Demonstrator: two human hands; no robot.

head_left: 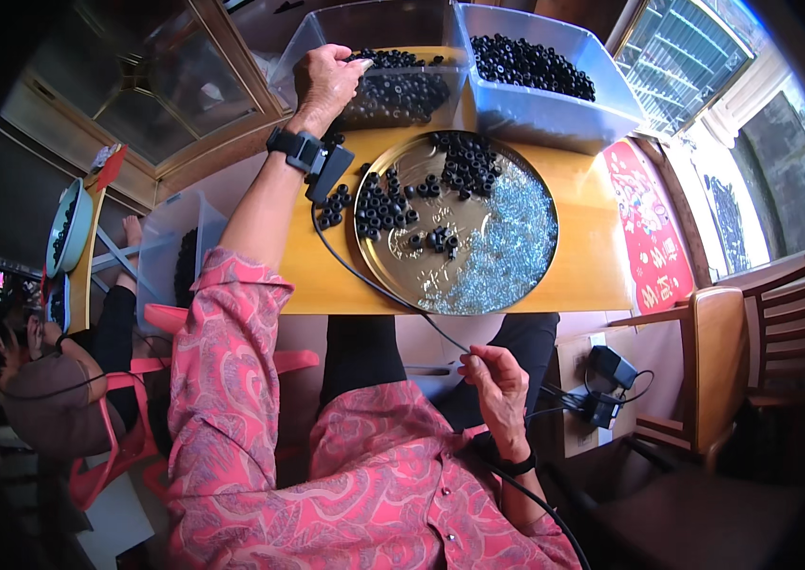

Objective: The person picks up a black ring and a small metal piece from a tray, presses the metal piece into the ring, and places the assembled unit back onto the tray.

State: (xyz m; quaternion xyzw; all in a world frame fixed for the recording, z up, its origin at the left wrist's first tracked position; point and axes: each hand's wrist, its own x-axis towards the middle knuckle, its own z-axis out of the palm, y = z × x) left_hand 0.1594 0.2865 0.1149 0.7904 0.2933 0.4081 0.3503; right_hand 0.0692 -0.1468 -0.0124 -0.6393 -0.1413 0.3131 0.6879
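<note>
At the far left of the table, my left hand (327, 80) is over the near left corner of a clear plastic bin (448, 93) with small black ring-shaped parts (401, 90) in it. Its fingers are closed, and a small pale spot shows at the fingertips; what they hold is unclear. My right hand (499, 384) is in front of the table's near edge, over my lap, thumb and fingers pinched together. A thin black cable (379, 287) runs from the device (306, 152) on my left wrist to beside those fingertips. Whether they pinch it or a tiny part, I cannot make out.
On the yellow table (588, 228) lies a round metal tray (393, 261) with black rings and clear glassy bits (507, 242). Loose rings (334, 207) lie left of it. A second bin (555, 119) stands back right. Another person (56, 380) sits at left; a wooden chair (716, 370) stands right.
</note>
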